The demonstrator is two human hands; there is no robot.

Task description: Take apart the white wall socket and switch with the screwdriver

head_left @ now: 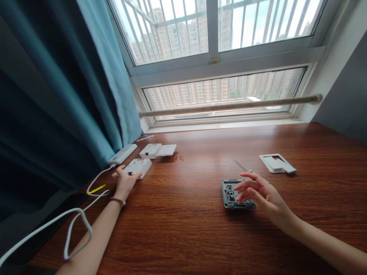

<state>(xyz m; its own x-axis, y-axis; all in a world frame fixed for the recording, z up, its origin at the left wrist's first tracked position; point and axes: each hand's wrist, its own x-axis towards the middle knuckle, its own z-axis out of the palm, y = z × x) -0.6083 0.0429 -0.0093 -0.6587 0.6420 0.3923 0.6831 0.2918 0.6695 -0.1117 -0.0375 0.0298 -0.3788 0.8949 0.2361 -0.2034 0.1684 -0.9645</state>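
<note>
My left hand (125, 179) grips a white plastic switch back box (140, 167) at the left of the table, thumb at its near edge and fingers on its left side. A second white back box (150, 150) stands just behind it. My right hand (260, 193) is over a dark grey wall switch module (229, 196), its fingers stretched and slightly apart, covering the module's right part. Whether the fingertips touch the module cannot be made out. Beyond that hand lies a thin screwdriver (242, 165), its handle end partly hidden by the fingers.
Several small screws (179, 158) lie beside a white plate (167, 150). A white frame with loose panels (276, 164) is at the right. At the left are a white power strip (122, 154), its cable (83, 211), a yellow strip (97, 189) and a blue curtain (114, 88).
</note>
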